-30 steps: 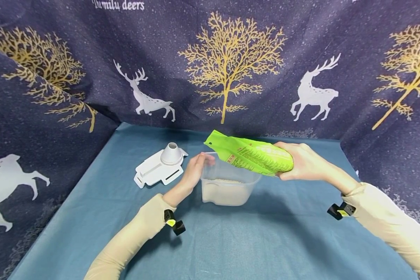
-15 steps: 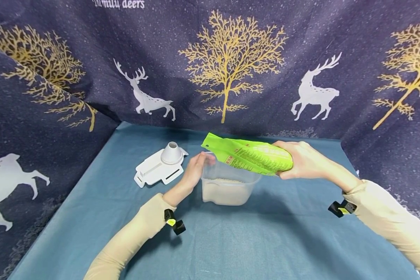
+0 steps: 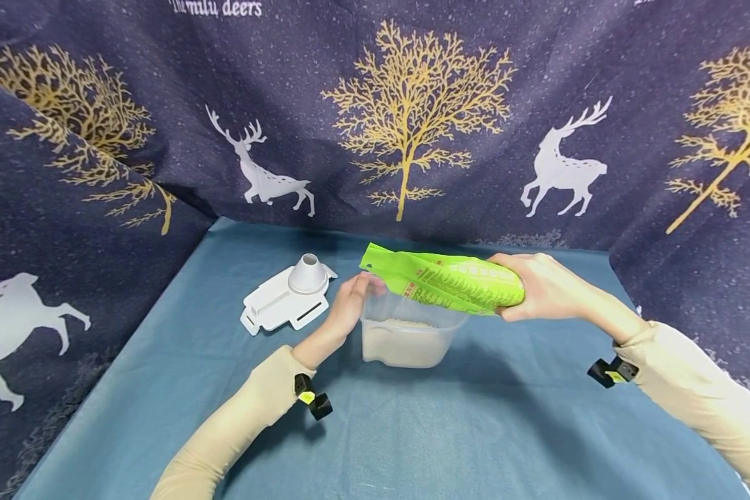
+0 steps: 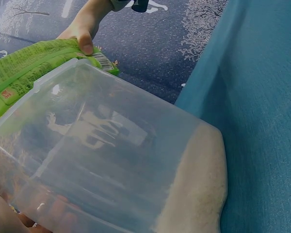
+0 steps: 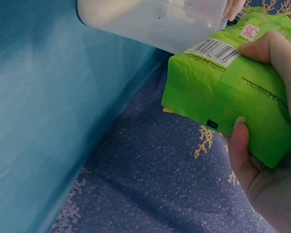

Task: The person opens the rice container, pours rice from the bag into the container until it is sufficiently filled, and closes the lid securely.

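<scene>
A clear plastic container stands mid-table on the teal cloth with a layer of white grains in its bottom. My left hand grips its left rim and wall. My right hand holds a green bag by its bottom end, nearly level above the container, its mouth toward the left rim. In the right wrist view the bag shows a barcode, with the container beyond it. The bag also appears over the container's rim in the left wrist view.
A white flat lid with a raised spout lies on the cloth to the left of the container. The dark blue curtain with deer and trees closes in the back and both sides. The teal tablecloth stretches toward me.
The green bag's mouth has shifted slightly left and lower, toward the container's left rim; the bag lies a little flatter. The left hand and container have stayed put.
</scene>
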### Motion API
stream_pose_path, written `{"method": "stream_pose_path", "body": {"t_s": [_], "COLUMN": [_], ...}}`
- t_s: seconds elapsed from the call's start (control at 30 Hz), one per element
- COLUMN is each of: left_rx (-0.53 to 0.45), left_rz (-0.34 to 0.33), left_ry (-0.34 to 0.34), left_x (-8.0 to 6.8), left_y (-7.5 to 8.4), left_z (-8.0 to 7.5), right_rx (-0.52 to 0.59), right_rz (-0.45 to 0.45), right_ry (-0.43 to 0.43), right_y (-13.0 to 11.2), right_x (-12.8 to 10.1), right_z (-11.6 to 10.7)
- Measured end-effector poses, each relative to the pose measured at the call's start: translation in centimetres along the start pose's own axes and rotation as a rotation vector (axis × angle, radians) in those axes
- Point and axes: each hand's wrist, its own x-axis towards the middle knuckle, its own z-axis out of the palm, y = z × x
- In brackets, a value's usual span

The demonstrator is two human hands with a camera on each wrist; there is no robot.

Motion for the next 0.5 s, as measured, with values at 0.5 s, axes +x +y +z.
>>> {"method": "stream_pose_path", "body": {"t_s": [0.5], "left_rx": [0.053], "left_rz": [-0.014], "left_ry": [-0.004], "left_x": [-0.23], "left_y": [0.17], "left_z": [-0.12], "right_rx": [-0.038], "right_rz": [0.017], "right_ry": [-0.049], "right_y": [-0.44], "right_x": [0.08], "right_z": [-0.33]}}
